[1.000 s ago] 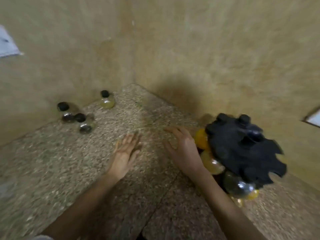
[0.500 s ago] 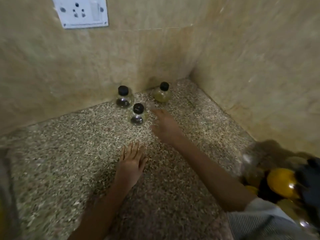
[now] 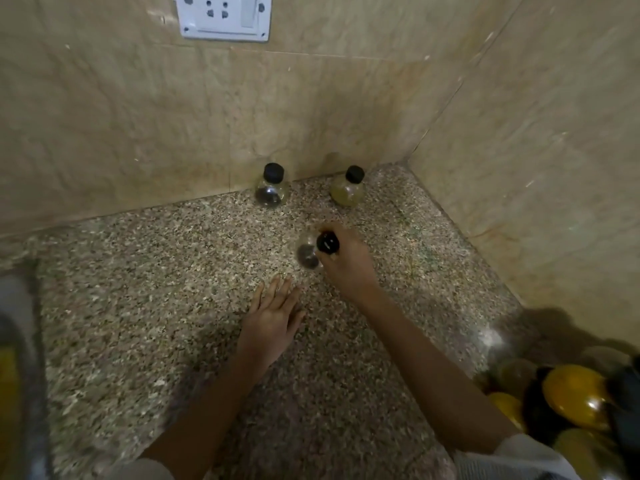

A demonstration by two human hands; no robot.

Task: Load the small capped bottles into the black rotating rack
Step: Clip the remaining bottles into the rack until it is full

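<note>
Small round clear glass bottle with black cap [image 3: 307,254], tilted, pinched at the cap by the curled fingers of the right hand [image 3: 349,268], mid-counter. Left hand [image 3: 273,320] just beside, flat on the speckled granite counter [image 3: 138,306], fingers straight. Upright by the wall: dark-filled bottle [image 3: 270,192] and yellowish bottle [image 3: 347,192]. Black rack [image 3: 628,393], blurred, at lower right.
</note>
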